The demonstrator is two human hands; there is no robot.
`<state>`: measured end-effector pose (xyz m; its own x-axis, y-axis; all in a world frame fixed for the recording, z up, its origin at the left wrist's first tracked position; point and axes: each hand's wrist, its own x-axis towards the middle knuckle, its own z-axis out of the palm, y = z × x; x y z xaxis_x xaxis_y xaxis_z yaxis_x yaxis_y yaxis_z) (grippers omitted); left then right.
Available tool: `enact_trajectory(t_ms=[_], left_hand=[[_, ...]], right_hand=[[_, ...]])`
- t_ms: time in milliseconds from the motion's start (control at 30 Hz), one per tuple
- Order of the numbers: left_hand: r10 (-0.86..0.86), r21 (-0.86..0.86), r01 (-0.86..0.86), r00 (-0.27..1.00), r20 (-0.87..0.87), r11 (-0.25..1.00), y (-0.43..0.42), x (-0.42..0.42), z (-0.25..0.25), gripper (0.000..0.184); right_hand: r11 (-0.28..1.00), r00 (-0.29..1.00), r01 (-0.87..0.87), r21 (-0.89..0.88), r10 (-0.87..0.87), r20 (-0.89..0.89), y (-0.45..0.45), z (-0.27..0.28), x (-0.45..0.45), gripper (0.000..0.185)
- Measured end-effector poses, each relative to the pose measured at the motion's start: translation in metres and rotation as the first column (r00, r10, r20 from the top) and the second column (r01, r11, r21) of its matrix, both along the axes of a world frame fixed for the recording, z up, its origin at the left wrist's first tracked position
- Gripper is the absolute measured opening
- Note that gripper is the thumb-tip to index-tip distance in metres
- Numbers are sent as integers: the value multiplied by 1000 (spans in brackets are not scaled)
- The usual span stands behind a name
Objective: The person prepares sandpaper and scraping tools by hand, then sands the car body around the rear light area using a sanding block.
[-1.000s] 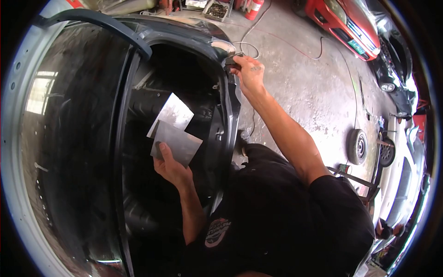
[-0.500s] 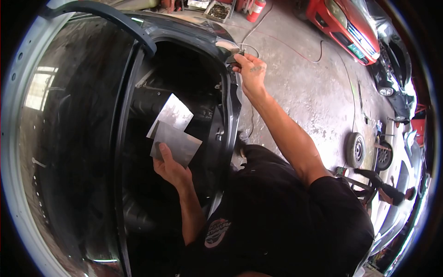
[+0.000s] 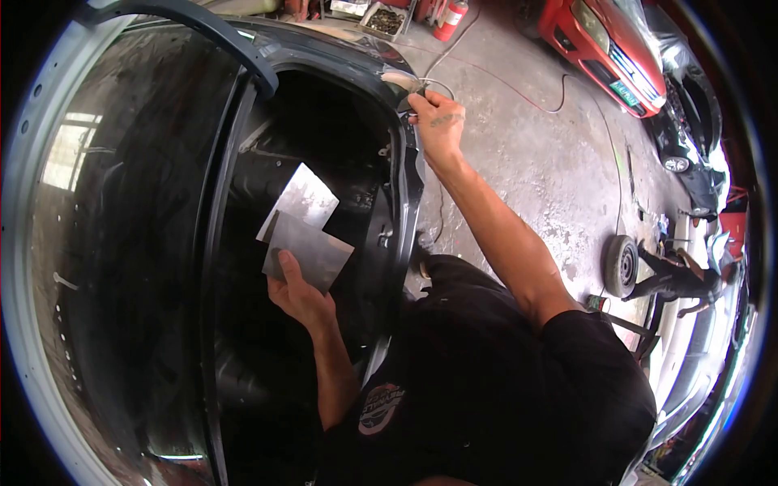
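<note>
My left hand grips two flat metal sheets over the dark opening in the car body. The dull grey sheet lies under my thumb and overlaps the shiny sheet. My right hand, fingers pinched, is at the upper right corner of the opening, beside a tan patch on the black car body. It holds a small dark flat piece, mostly hidden by the fingers.
A curved dark bar crosses the upper left. Beyond the body are a hose, a red car, a fire extinguisher, a wheel and a tray of small parts. Another person is at the right.
My right hand has shifted slightly up along the corner, and its wrist has turned a little. The other person has come further into view by the wheel. My left hand keeps its hold.
</note>
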<state>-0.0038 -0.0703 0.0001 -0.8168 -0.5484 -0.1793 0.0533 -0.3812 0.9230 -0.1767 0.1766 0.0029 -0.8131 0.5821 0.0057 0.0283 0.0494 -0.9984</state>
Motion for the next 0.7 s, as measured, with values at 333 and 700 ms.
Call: enact_trajectory(t_ms=[333,700], left_hand=[[-15,-6,14,999,-39,1000,7,6,0,39],[-7,8,7,1000,-18,1000,21,16,6,44]], right_hand=[[996,995,-85,38,87,-57,3,12,1,20],[902,970,-227,-366,174,-172,100,33,83,28]])
